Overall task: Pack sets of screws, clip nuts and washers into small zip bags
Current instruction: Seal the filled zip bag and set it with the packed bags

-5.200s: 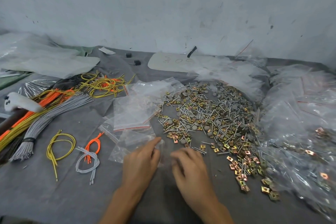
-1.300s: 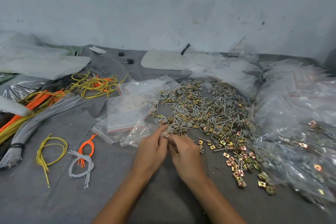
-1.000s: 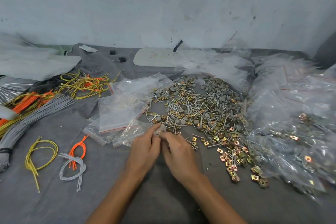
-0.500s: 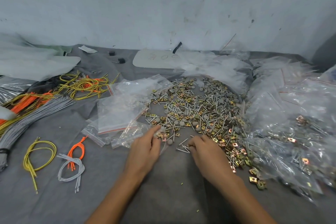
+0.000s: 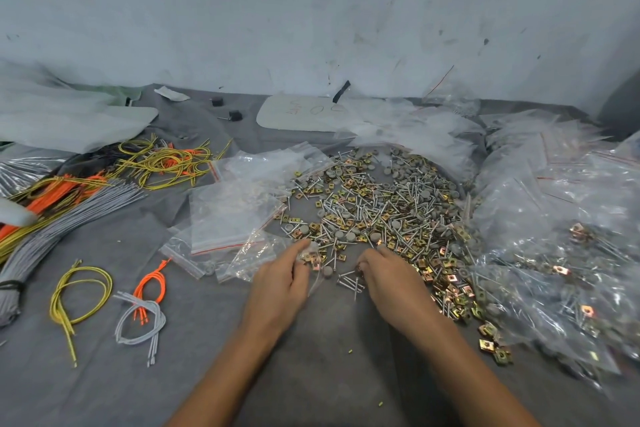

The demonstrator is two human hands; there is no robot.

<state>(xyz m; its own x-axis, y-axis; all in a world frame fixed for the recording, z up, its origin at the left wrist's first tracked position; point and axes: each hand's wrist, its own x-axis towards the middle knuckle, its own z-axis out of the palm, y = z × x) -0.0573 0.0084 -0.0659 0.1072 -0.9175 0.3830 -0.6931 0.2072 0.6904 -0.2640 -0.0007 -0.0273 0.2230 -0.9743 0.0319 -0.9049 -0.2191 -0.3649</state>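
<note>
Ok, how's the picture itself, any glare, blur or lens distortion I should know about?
Head view: light is soft and even, shadows faint; head view: white glare on the bag pile at right veils parts inside; head view: the white object at the left edge is smeared, the middle sharp; head view: the far edge of the table slants down to the right.

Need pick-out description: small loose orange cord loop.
On the grey cloth table, look left of the person's left hand. Three small cord loops lie there; the small orange cord loop is the rightmost, its near ends overlapping a grey loop, a yellow loop to its left. It is the only orange cord apart from the big bundles.
</note>
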